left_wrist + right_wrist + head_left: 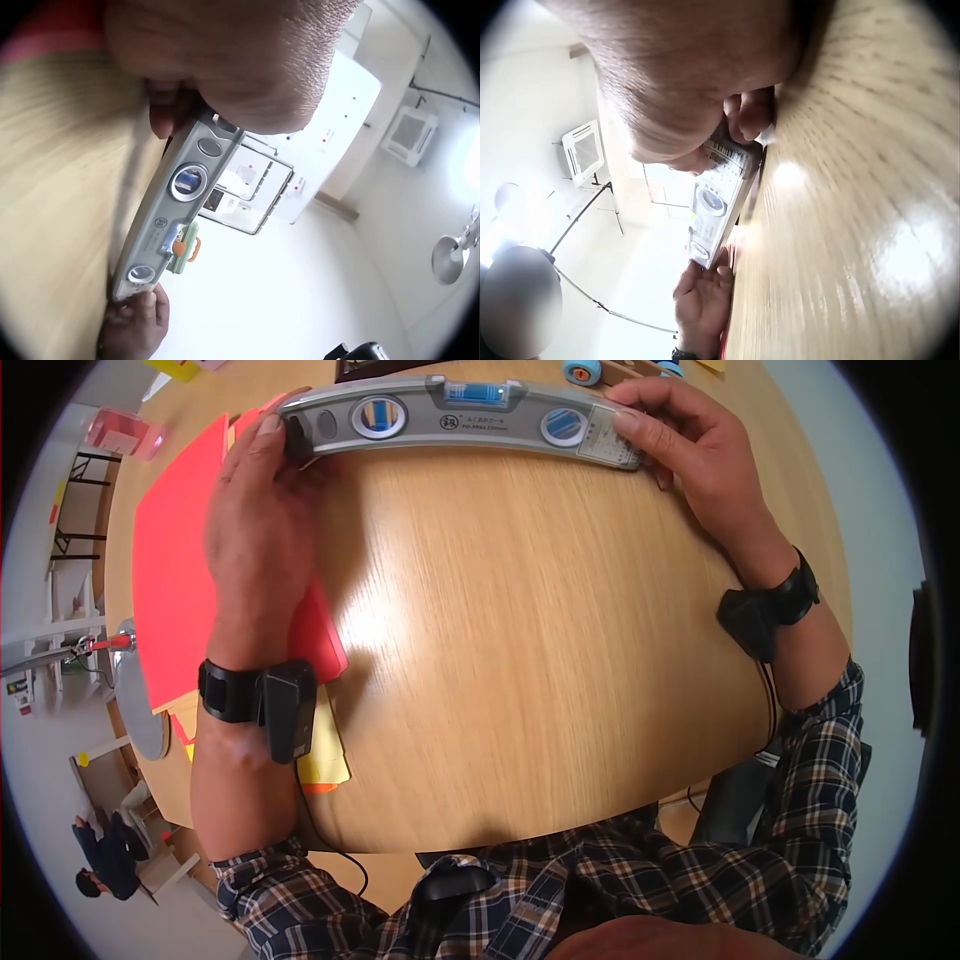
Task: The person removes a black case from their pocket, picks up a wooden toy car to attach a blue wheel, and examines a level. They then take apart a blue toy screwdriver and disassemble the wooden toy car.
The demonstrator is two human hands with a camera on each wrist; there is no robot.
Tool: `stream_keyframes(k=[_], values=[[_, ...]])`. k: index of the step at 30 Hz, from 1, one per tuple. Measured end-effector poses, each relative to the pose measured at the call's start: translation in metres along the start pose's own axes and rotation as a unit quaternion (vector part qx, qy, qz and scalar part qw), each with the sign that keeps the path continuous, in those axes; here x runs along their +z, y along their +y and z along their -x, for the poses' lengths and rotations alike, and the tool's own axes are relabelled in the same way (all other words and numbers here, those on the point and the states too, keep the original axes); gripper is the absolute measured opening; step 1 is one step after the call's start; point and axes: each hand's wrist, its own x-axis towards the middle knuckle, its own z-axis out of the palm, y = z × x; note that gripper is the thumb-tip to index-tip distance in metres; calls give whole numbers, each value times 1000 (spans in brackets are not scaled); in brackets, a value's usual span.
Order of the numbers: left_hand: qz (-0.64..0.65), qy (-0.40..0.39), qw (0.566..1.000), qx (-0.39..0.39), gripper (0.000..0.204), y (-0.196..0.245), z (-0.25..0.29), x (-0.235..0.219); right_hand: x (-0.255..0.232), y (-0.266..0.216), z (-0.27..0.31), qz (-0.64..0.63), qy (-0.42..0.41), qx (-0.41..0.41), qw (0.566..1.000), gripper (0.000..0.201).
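A grey spirit level (455,422) spans the far part of the wooden table between my two hands. Two round vials and one long blue vial on its top edge face me. My left hand (262,525) grips its left end, thumb on the front face. At the other end my right hand (700,455) pinches it, thumb over a white label. The left wrist view has the spirit level (169,206) running away from my left hand (232,60) toward the right hand. From the right wrist, the labelled end of the level (727,169) shows under my fingers, close over the tabletop.
Red sheets (180,560) lie at the table's left under my left forearm, with yellow paper (325,745) below them. A toy with blue wheels (582,372) stands at the far edge, beside a dark tray (390,368). Another person (110,855) is in the left background.
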Motion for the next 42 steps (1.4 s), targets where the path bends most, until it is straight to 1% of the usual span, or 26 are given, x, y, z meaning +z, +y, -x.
stream_keyframes(k=[1,2,3,4,6,10,12,14,16,19,21,25,27,28,29,30,31,32,33,34,36,39,40,41,42], values=[[1,-2,1000,-4,43,0,0,0,0,-3,0,-7,-8,8,1000,24],[-56,16,998,16,42,-1,1,1,1,-8,-1,-6,-6,12,1000,24],[-112,34,992,36,41,-1,2,1,4,-14,-3,-26,-1,34,999,22],[-110,32,993,33,41,-3,1,0,5,-17,-3,-46,4,55,997,21],[-129,66,989,27,38,-3,0,0,5,-13,-4,-43,9,47,998,20],[-178,49,983,25,35,2,3,5,2,-10,-7,-39,25,39,998,19],[-228,51,971,40,34,1,4,4,5,-17,-7,-31,33,44,998,19],[-231,55,971,41,34,1,3,6,5,-19,-6,-24,39,51,998,19],[-234,61,969,40,34,1,4,7,5,-17,-5,-56,32,27,998,19],[-268,63,960,46,35,2,6,6,4,-5,-8,-55,39,18,998,18],[-344,7,933,106,35,2,5,-1,4,-14,-6,-54,35,17,998,19],[-360,12,927,106,37,-2,3,-4,4,-16,-6,-51,31,12,998,20],[-297,-10,949,110,33,-4,2,-8,3,-16,-6,-40,34,21,998,20],[-296,-8,949,107,33,-3,2,-13,4,-16,-6,-28,38,27,999,21],[-456,-53,865,202,34,0,2,-16,4,-12,-7,-28,35,29,999,21],[-597,-97,743,288,36,3,2,-16,3,-6,-8,-36,34,14,999,21],[-596,-96,744,286,36,2,4,-14,3,-3,-9,-44,34,-2,998,21],[-433,-30,886,165,36,3,7,1,4,-6,-8,-44,32,-1,999,21],[-242,38,969,34,36,3,10,9,5,-13,-7,-54,27,5,998,21],[-241,39,969,33,36,2,9,7,5,-17,-6,-64,22,11,998,22],[-270,0,960,75,37,0,8,4,4,-4,-8,-72,20,8,997,22],[-269,24,961,64,35,2,10,13,-2,2,-10,-71,9,1,997,24],[-268,25,961,64,35,1,9,7,-2,2,-10,-62,0,-1,998,25],[-395,-27,906,148,33,0,6,-1,0,3,-10,-62,-1,0,998,25],[-510,-79,826,227,31,-1,4,-7,5,4,-10,-71,11,-22,997,25]])
